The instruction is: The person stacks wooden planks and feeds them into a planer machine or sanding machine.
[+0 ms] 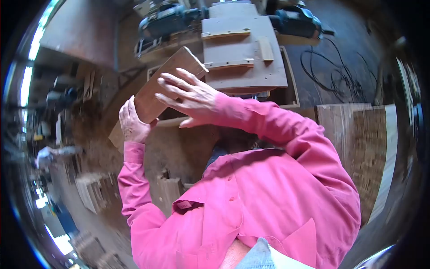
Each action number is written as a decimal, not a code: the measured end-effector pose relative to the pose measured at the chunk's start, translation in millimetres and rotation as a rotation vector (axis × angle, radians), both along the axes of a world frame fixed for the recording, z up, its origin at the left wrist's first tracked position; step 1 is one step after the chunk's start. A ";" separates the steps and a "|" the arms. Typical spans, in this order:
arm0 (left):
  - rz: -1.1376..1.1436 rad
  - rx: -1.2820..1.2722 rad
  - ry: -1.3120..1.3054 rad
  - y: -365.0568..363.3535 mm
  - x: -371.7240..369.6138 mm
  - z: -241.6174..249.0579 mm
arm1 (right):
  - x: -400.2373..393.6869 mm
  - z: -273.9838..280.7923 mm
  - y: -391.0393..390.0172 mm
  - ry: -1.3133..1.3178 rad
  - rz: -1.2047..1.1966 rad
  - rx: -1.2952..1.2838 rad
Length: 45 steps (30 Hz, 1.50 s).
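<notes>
No legible text or numbers.

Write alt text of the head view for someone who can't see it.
The left hand grips a flat brown wooden board; the right hand is spread over its edge, contact unclear. A pink long-sleeved shirt fills the foreground. Beyond is a pale grey machine table bearing light wooden strips, between blue machinery.

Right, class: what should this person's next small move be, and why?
Probably close the right hand on the wooden board as a second grip: the left hand grips its edge, while the right hand's fingers are spread over its face, not closed around it.
</notes>
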<state>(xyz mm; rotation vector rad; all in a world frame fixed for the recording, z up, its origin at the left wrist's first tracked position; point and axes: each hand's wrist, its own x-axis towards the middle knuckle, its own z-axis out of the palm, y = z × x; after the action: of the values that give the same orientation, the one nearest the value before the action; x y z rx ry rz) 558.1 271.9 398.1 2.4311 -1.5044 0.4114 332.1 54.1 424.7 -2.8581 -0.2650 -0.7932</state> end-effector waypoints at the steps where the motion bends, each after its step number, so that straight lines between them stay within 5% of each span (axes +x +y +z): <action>1: -0.070 0.027 -0.034 -24.4 17.3 6.4 | 19.1 0.0 -7.3 0.025 -0.073 -0.037; 9: -0.374 0.135 -0.065 -200.5 90.8 5.8 | 102.6 -40.4 -129.4 0.172 -0.555 -0.037; 17: -0.540 0.306 -0.020 -276.5 94.3 -47.4 | 87.7 -102.0 -172.9 0.286 -0.650 0.115; 41: -0.538 0.527 0.102 -308.4 58.3 -51.7 | 43.1 -116.7 -210.7 0.315 -0.582 0.268; 45: -0.634 0.483 0.337 -302.2 47.8 -28.1 | 12.6 -111.2 -228.6 0.339 -0.570 0.237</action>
<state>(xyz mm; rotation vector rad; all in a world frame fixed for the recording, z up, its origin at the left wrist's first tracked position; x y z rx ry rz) 606.0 -30.3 370.0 1.9883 -2.2516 -0.5117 344.8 -174.6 313.5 -2.7838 0.6628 -0.3594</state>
